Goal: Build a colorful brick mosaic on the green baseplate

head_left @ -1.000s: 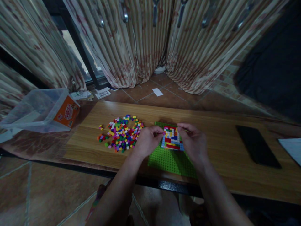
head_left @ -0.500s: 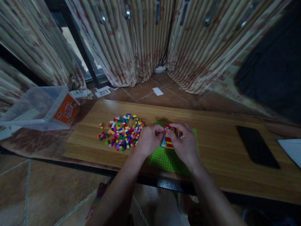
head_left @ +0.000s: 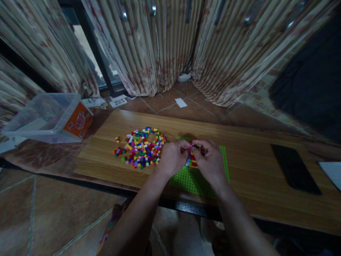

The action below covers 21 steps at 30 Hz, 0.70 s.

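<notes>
Left hand (head_left: 172, 159): over the left part of the green baseplate (head_left: 198, 177), fingers curled inward and pinching the left edge of the brick patch (head_left: 193, 156).
Right hand (head_left: 210, 161): just right of the left hand, fingers bent and closed on the right and top edge of the same brick patch; the two hands nearly touch over it.
Brick patch: small flat cluster of red, yellow and blue bricks, mostly hidden by the fingers; sits on the far-left area of the baseplate. Cannot tell whether it is pressed down or lifted.
Green baseplate: lies flat on the counter (head_left: 247, 185), near its near edge, roughly centre; near half is bare studs.
Loose brick pile (head_left: 140, 151): many small mixed-colour bricks spread on the counter, just left of the left hand, not touched.
Clear plastic tub (head_left: 46, 119): far left, off the wooden top, with an orange label on its right end.
Dark phone (head_left: 295, 169): flat on the counter, well to the right of the hands.
White sheet (head_left: 331, 170): at the right edge of the view, only a corner seen.
Background: striped curtains (head_left: 160, 46) hang beyond the counter; a small white paper scrap (head_left: 181, 102) lies on the tiled floor.
</notes>
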Each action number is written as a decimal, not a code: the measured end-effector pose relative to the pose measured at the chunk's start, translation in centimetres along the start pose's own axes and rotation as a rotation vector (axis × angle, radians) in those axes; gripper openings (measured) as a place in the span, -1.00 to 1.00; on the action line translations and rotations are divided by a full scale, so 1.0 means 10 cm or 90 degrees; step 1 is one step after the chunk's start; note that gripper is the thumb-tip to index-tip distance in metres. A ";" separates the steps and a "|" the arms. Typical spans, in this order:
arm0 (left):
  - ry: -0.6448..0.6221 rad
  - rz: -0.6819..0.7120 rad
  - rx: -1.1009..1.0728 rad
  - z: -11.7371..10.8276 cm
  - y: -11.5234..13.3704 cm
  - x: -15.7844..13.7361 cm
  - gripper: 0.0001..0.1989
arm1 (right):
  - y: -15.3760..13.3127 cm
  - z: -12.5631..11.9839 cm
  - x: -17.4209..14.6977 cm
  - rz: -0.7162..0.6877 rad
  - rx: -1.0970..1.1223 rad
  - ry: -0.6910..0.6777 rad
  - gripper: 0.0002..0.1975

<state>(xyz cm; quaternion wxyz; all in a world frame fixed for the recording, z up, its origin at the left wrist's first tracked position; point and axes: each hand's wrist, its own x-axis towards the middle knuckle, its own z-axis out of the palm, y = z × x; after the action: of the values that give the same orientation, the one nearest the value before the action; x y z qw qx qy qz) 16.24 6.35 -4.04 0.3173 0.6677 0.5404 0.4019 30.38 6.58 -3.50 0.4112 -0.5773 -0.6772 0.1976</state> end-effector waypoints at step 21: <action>0.002 -0.016 0.006 0.02 0.00 0.00 -0.79 | 0.03 0.02 0.01 0.021 0.019 -0.013 -0.78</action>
<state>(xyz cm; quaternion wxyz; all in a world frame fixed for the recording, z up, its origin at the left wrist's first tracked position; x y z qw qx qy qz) 16.45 6.37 -4.15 0.3186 0.6615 0.5511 0.3965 30.40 6.79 -3.78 0.4095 -0.5803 -0.6685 0.2207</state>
